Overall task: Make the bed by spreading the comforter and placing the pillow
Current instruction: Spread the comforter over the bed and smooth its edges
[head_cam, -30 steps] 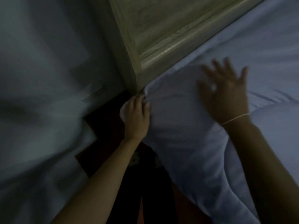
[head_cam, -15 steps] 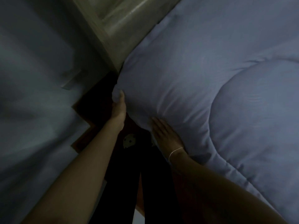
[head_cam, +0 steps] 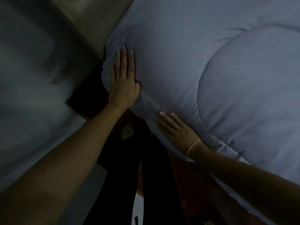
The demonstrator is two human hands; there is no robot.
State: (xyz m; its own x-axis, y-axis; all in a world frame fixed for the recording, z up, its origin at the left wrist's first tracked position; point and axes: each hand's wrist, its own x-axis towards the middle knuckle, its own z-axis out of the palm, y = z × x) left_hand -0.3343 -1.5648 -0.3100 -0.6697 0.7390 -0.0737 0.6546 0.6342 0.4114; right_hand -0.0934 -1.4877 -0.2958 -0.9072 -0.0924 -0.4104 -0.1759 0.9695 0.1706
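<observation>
A puffy pale blue quilted comforter (head_cam: 211, 75) covers the bed and fills the right and upper part of the view. My left hand (head_cam: 124, 82) lies flat on its corner next to the headboard, fingers straight and together, pressing the fabric down. My right hand (head_cam: 176, 129), with a thin band at the wrist, rests flat on the comforter's hanging side edge, fingers spread a little. Neither hand grips the fabric. No pillow is in view.
A pale wooden headboard (head_cam: 97, 25) runs across the top left, beside a grey wall (head_cam: 29, 78). Dark reddish floor (head_cam: 87, 98) shows in the narrow gap by the bed. My dark-trousered legs (head_cam: 129, 168) stand there close to the bed's side.
My left hand let go of the comforter's corner and now lies flat on top of it. My right hand slid along the side edge. The view has shifted right.
</observation>
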